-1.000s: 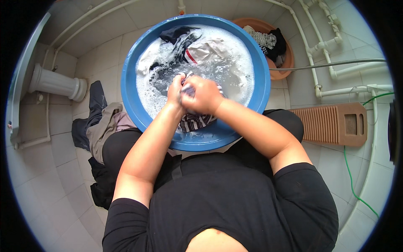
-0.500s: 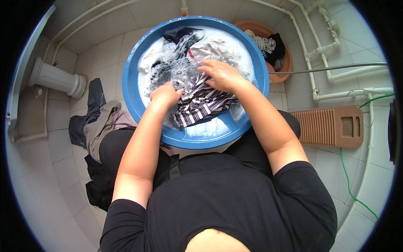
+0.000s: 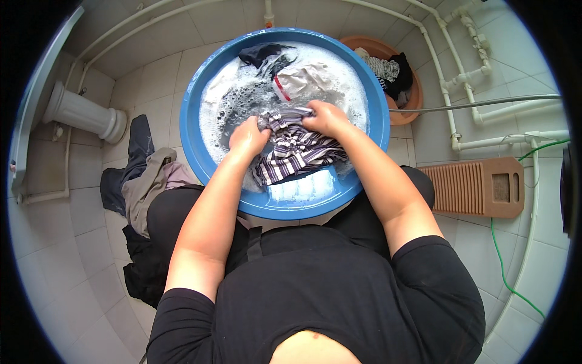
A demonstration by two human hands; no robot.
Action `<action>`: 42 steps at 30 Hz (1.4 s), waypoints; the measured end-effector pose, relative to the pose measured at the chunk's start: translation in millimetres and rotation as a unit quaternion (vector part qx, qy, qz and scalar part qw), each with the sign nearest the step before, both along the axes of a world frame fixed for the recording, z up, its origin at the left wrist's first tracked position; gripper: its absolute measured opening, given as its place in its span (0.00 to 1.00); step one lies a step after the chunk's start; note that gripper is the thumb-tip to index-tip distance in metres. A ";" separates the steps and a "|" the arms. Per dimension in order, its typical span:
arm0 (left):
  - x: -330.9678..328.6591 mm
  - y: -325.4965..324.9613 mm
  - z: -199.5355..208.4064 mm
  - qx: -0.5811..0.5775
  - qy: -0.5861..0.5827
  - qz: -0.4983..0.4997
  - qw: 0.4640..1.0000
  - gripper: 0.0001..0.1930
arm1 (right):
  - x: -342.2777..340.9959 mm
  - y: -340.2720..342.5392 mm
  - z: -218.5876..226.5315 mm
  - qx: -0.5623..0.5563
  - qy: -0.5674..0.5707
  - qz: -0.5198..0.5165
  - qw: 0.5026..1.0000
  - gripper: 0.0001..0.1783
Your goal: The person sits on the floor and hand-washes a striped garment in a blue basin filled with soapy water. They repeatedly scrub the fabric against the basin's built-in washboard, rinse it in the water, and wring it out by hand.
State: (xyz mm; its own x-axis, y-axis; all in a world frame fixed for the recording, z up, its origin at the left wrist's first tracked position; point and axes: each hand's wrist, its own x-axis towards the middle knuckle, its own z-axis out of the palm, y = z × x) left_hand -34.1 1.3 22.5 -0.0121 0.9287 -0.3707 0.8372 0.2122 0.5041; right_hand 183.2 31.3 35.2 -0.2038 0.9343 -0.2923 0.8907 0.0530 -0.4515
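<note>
A wet garment with dark and white stripes point(image 3: 300, 148) lies bunched in the near half of a big blue tub point(image 3: 191, 130). My left hand point(image 3: 249, 136) is closed on its left edge, and my right hand point(image 3: 325, 117) pinches its upper right part. Between them the cloth is lifted and stretched across. Foamy water point(image 3: 227, 103) fills the tub beyond. A black piece of clothing point(image 3: 264, 54) and a pale cloth with a red strip point(image 3: 306, 80) float at the far side. The tub's built-in ribbed washboard point(image 3: 306, 187) shows below the stripes.
A brown washboard point(image 3: 467, 187) lies on the floor at the right. An orange basin point(image 3: 414, 100) with clothes stands behind the tub. Clothes point(image 3: 145, 182) are heaped at the left, near a white pedestal point(image 3: 85, 114). A grey hose point(image 3: 473, 101) and white pipes point(image 3: 445, 91) run along the right.
Both hands have closed on the striped garment and raised its far edge. The right hand, spread open before, is now pinched. The pale cloth's red strip shows more.
</note>
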 end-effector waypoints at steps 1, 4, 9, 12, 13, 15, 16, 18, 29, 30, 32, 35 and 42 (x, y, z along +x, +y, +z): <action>-2.7 4.5 -4.9 0.003 -0.024 0.002 1.000 0.29 | 5.5 10.5 0.2 -0.066 -0.020 -0.043 0.997 0.28; 3.8 9.3 -32.0 -0.016 -0.415 0.148 0.898 0.16 | 9.7 8.8 -21.4 0.055 -0.092 -0.118 0.987 0.28; 26.0 3.2 9.6 -0.149 -0.757 0.190 0.608 0.25 | -35.0 -16.5 -17.4 0.171 0.335 -0.058 0.925 0.24; 8.8 4.2 -13.8 -0.240 -0.795 0.219 0.512 0.18 | -73.6 -56.1 36.2 0.171 0.390 0.097 0.900 0.21; -1.1 4.9 -37.2 -0.279 -0.804 0.186 0.491 0.17 | -78.9 -69.0 50.8 0.166 0.350 0.157 0.908 0.19; 16.0 4.2 -4.8 -0.256 -0.792 0.201 0.516 0.14 | -84.0 -78.9 49.2 0.258 0.326 0.259 0.872 0.16; 27.2 -4.2 12.9 -0.250 -0.778 0.261 0.514 0.13 | -84.5 -79.9 46.1 0.283 0.328 0.245 0.867 0.13; 28.1 -8.4 7.5 -0.297 -0.800 0.252 0.456 0.12 | -77.4 -71.1 35.1 0.347 0.302 0.185 0.869 0.10; 16.0 -10.3 -27.6 -0.268 -0.759 0.242 0.542 0.15 | -86.1 -77.4 21.8 0.289 0.307 0.089 0.902 0.08; 23.3 -10.8 -21.2 -0.211 -0.706 0.318 0.597 0.14 | -80.8 -66.7 13.8 0.286 0.322 0.069 0.900 0.08; 42.9 -10.0 -0.7 -0.181 -0.638 0.420 0.619 0.15 | -69.0 -43.0 1.7 0.324 0.291 0.037 0.899 0.11; 49.2 -9.9 26.3 -0.145 -0.721 0.336 0.588 0.10 | -40.2 -10.5 -16.0 0.287 0.208 -0.130 0.926 0.14; 22.8 2.3 -13.6 -0.004 -0.546 0.375 0.749 0.23 | -21.8 0.8 -8.8 0.043 -0.059 0.042 0.996 0.39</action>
State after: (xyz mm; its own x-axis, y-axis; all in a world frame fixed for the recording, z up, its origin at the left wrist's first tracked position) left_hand -11.3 3.7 8.9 -0.2148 0.8096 -0.5462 -0.4296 0.4239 0.7973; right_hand 161.4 32.1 26.4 -0.2506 0.9383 -0.2381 0.9282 0.1630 -0.3346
